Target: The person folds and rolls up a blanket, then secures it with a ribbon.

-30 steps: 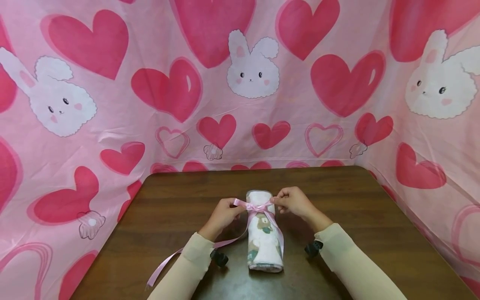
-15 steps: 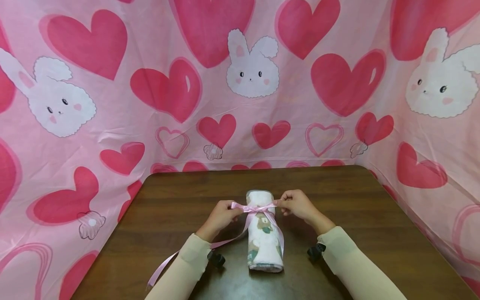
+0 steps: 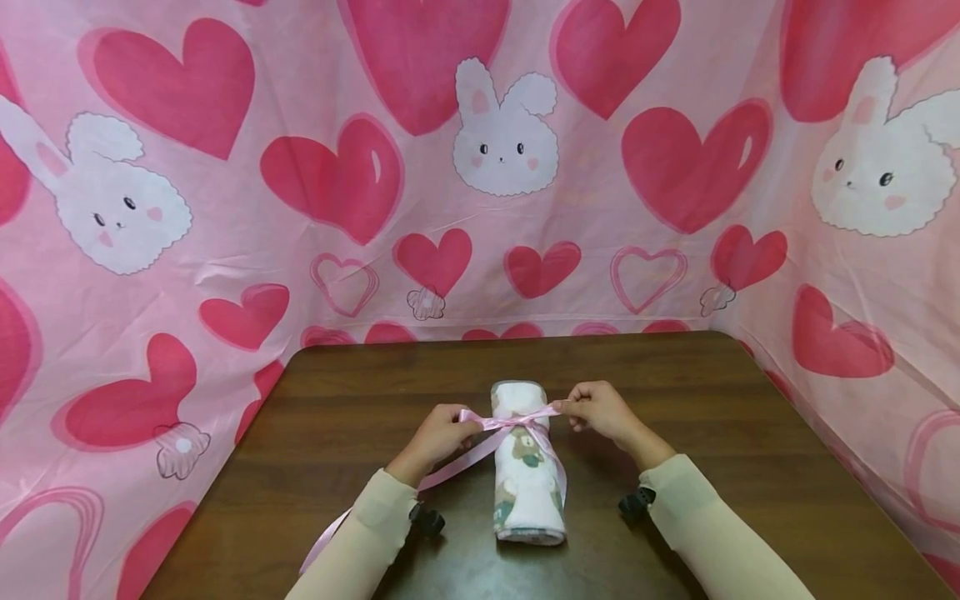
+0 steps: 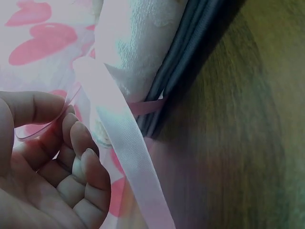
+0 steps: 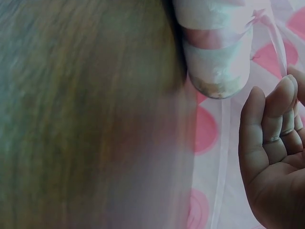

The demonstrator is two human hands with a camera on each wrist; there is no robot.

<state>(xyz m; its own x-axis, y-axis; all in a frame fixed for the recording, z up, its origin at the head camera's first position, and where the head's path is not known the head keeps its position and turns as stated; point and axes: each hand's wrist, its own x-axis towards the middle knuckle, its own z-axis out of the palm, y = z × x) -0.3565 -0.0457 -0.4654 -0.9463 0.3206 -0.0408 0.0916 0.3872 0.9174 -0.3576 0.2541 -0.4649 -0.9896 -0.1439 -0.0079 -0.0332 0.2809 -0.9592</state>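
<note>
A rolled white fleece blanket [image 3: 528,496] with a brown and green print lies lengthwise on the table. Round its upper part runs a pink satin ribbon [image 3: 522,421], knotted on top with loops pulled out to both sides. My left hand [image 3: 438,437] pinches the left loop between thumb and forefinger; in the left wrist view the ribbon's tail [image 4: 128,148] hangs past the fingers. On the other side, my right hand [image 3: 606,414] pinches the right loop. The right wrist view shows the ribbon band [image 5: 214,39] flat against the roll, and the pinching fingertips partly cut off by the frame.
The dark wooden table [image 3: 360,375] has rounded far corners. A pink curtain [image 3: 570,200] with hearts and rabbits surrounds it on the back and sides. The long ribbon tail runs left under the left forearm. A black wrist camera [image 3: 636,504] sits at each cuff.
Both hands have drawn apart, left hand leftward and right hand rightward, both slightly nearer the body. The loops are stretched and the knot looks smaller. The long tail has shifted with the left hand.
</note>
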